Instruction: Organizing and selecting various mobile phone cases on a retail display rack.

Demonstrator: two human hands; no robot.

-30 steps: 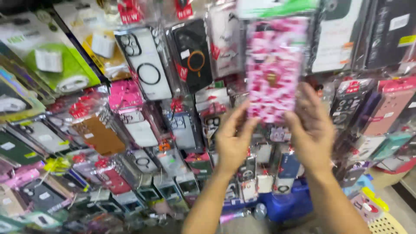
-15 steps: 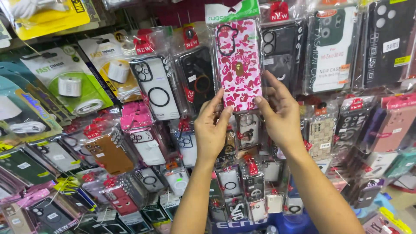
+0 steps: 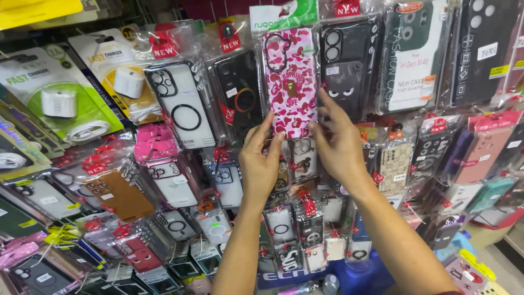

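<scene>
A pink and white camouflage phone case (image 3: 289,76) in a clear packet with a green header card hangs high on the display wall. My left hand (image 3: 258,161) touches its lower left corner with the fingertips. My right hand (image 3: 339,143) touches its lower right edge. Both hands are raised with fingers spread against the packet. To the left of it hangs a black case with an orange ring (image 3: 238,93), to the right a black case with eye marks (image 3: 345,68).
The wall is packed with hanging phone cases in clear packets. Charger packs (image 3: 60,104) with green and yellow cards hang at the upper left. A brown case (image 3: 124,195) hangs at the lower left. A blue counter edge (image 3: 349,273) lies below my arms.
My hands carried the pink case up and left to the top row of the wall. My view moved closer and tilted up.
</scene>
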